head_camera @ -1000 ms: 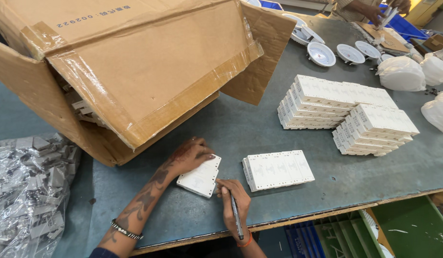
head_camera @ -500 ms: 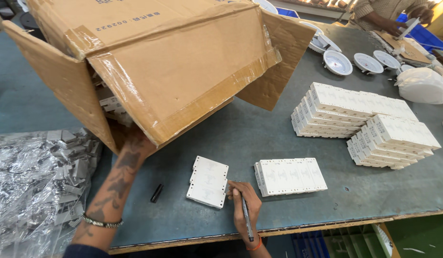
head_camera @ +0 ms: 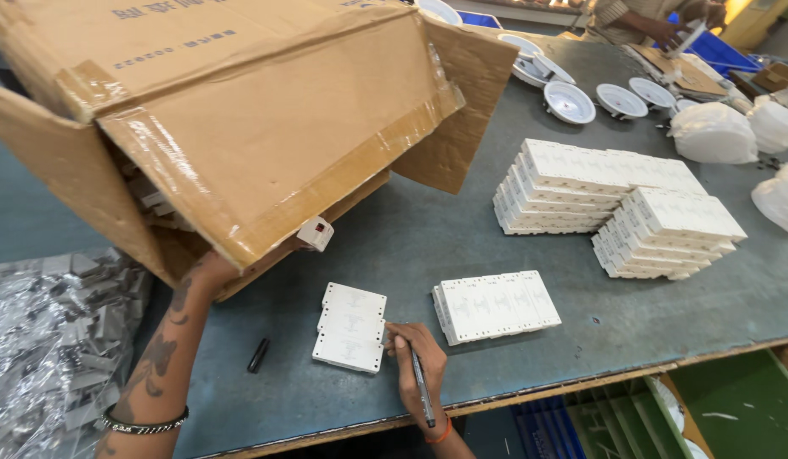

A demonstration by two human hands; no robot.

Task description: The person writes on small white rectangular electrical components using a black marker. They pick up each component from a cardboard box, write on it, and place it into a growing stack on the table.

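My left hand [head_camera: 208, 274] reaches into the open mouth of a big tipped cardboard box [head_camera: 241, 127]; its fingers are hidden inside. A small white part [head_camera: 315, 233] pokes out at the box's lower edge. My right hand [head_camera: 418, 357] holds a dark pen [head_camera: 420, 387] and rests on the grey table beside a flat white plastic module [head_camera: 351, 327]. A row of similar white modules [head_camera: 496, 304] lies just right of that hand. A black pen cap [head_camera: 258, 355] lies on the table to the left of the module.
Two tall stacks of white modules [head_camera: 615, 200] stand at the right. White round lamp housings [head_camera: 571, 100] and wrapped white bundles [head_camera: 713, 132] sit farther back. Another person's hands [head_camera: 666, 30] work at the far end. A clear bag of grey parts [head_camera: 54, 340] lies at the left.
My left hand left the white module and went up into the box. The pen cap now lies bare on the table. My right hand stays with the pen.
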